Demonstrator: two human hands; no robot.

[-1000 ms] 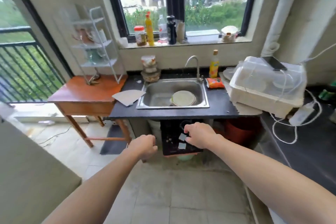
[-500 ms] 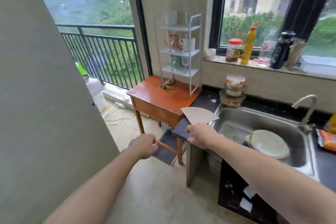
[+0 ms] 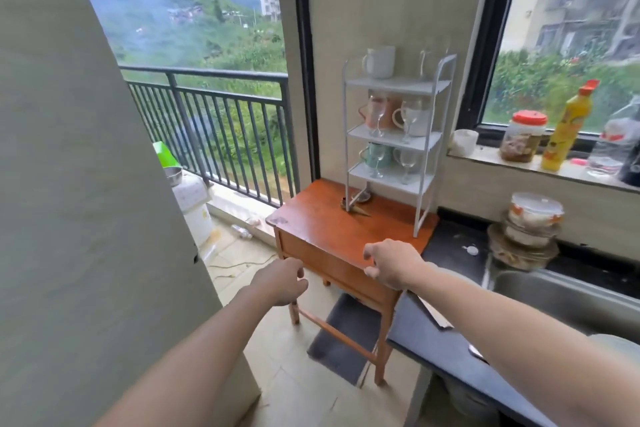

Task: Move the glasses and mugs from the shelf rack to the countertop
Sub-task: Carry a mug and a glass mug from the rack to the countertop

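A white three-tier shelf rack (image 3: 427, 170) stands on an orange wooden table (image 3: 325, 232) against the wall. Its top tier holds a white mug (image 3: 380, 61) and a clear glass (image 3: 427, 61). Wine glasses (image 3: 410, 118) and mugs fill the middle tier, and the bottom tier has a green mug (image 3: 372, 156) and more wine glasses. The dark countertop (image 3: 453, 243) adjoins the table on the right. My left hand (image 3: 282, 281) hovers in front of the table, loosely curled and holding nothing. My right hand (image 3: 393, 265) is over the table's front edge, fingers apart, also with nothing in it.
A steel sink (image 3: 568, 298) is set in the countertop, with stacked bowls (image 3: 530, 232) behind it. Jars and bottles line the windowsill (image 3: 540, 163). A pale wall panel (image 3: 86, 184) fills the left. A balcony railing (image 3: 214, 121) runs behind the table.
My view has turned left and moved closer to the rack and the wooden table. Both hands have come forward toward the table; the right hand has opened its fingers.
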